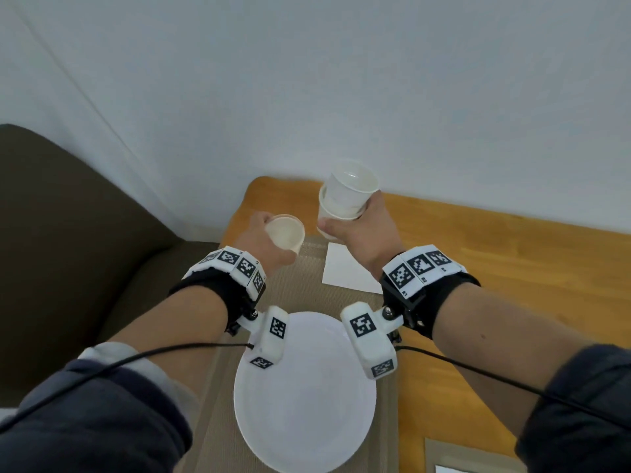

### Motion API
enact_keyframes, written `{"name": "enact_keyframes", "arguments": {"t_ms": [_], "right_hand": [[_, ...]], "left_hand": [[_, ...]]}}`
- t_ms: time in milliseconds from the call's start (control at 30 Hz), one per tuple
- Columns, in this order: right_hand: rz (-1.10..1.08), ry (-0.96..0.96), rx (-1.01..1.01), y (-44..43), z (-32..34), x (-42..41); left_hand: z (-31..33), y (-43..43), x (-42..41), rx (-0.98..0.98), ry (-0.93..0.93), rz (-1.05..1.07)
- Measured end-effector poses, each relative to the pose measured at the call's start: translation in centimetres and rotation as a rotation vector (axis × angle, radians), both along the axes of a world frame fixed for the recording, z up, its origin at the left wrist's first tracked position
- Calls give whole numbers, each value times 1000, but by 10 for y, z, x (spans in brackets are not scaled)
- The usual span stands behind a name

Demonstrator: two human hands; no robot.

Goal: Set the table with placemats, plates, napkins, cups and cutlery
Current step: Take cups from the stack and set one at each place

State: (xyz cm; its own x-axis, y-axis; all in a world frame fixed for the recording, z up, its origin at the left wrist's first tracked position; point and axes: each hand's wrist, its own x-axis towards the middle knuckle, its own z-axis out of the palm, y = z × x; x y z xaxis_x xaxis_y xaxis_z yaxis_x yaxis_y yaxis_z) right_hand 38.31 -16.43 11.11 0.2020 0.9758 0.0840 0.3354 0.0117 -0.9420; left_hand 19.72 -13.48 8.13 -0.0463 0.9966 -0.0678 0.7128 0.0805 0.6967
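Observation:
My left hand grips a single white paper cup above the far left corner of a beige placemat. My right hand holds a stack of white paper cups above the table's far edge, the topmost cup tilted and partly pulled out. A white plate lies on the placemat below my wrists. A white napkin lies flat beyond the plate, partly on the placemat's right edge.
The wooden table stands against a white wall. A dark brown sofa sits to the left. The corner of a second placemat with something white on it shows at the bottom right.

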Motion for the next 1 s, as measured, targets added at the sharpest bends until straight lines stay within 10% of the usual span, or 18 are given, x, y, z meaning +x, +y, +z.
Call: {"name": "enact_keyframes", "arguments": {"t_ms": [633, 767, 1000], "right_hand": [[173, 17, -218, -78, -80, -35], [173, -38, -277, -90, -93, -30], [131, 7, -357, -115, -117, -10]], "left_hand": [[-74, -77, -52, -349, 208, 59], [-81, -80, -47, -142, 214, 4], [-53, -92, 5, 60, -316, -119]]}}
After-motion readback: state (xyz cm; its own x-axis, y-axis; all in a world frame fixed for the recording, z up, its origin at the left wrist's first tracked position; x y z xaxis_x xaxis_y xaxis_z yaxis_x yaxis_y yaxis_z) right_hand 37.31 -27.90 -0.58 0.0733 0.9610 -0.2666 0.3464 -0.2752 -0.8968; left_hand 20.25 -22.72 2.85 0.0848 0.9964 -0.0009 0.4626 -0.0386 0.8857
